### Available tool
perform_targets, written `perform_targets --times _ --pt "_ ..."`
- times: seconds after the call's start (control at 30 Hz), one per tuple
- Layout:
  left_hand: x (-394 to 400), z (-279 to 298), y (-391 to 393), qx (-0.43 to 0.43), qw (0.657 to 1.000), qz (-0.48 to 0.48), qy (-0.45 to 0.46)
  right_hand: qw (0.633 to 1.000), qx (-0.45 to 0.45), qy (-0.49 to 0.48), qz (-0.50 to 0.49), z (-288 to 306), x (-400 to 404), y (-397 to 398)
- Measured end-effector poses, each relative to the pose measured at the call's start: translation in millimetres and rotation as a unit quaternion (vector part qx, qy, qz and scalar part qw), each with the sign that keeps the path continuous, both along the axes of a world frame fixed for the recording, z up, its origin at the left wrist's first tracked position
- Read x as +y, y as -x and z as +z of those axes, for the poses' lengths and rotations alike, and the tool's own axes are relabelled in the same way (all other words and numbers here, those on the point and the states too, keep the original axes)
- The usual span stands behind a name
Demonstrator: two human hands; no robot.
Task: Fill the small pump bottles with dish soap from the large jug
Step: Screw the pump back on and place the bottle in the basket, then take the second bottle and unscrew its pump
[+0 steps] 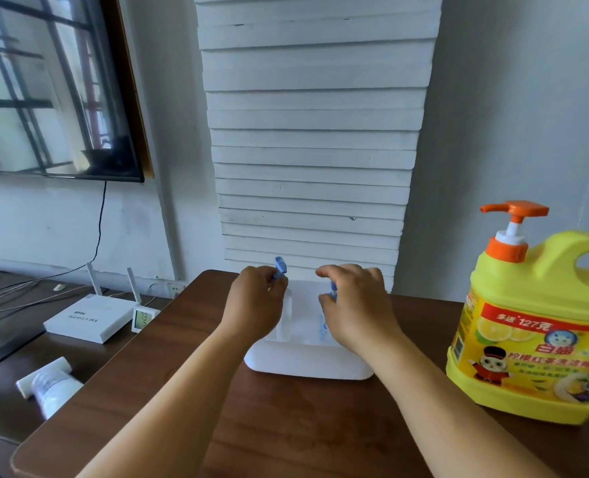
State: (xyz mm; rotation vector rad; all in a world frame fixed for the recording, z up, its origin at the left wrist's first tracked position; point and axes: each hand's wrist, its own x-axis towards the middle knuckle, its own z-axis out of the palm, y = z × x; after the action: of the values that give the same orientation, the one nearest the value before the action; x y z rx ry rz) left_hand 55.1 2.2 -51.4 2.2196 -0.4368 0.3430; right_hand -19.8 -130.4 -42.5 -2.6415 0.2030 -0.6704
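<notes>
Two small clear pump bottles with blue pump heads stand in a white tray point(306, 365) at the middle of the brown table point(286, 426). My left hand point(256, 301) grips the blue pump point(280, 266) of the left bottle point(285, 313). My right hand point(356, 305) is curled round the pump point(333, 290) of the right bottle point(324, 331), which it mostly hides. The large yellow dish soap jug point(534, 326), with an orange pump point(512, 219), stands upright at the table's right side, apart from both hands.
A stack of white foam boards point(315, 132) leans on the wall behind the tray. On a lower dark surface to the left sit a white router point(87, 319), a small thermometer display point(143, 319) and a white tube point(53, 386). A wall screen point(51, 88) hangs upper left.
</notes>
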Motion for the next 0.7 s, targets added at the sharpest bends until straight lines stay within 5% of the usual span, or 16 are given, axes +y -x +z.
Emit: perform_targets --times 0.23,0.53,0.7 --pt "2 -8 3 -0.006 1.000 -0.009 -0.005 0.985 0.100 0.130 -0.049 -5 -10 -27" --pt "-2 14 29 0.016 0.998 -0.054 0.041 0.999 0.016 0.027 0.012 16 -9 -19" --pt "-8 32 51 -0.118 0.992 -0.031 -0.029 0.989 -0.122 -0.055 0.057 38 -5 8"
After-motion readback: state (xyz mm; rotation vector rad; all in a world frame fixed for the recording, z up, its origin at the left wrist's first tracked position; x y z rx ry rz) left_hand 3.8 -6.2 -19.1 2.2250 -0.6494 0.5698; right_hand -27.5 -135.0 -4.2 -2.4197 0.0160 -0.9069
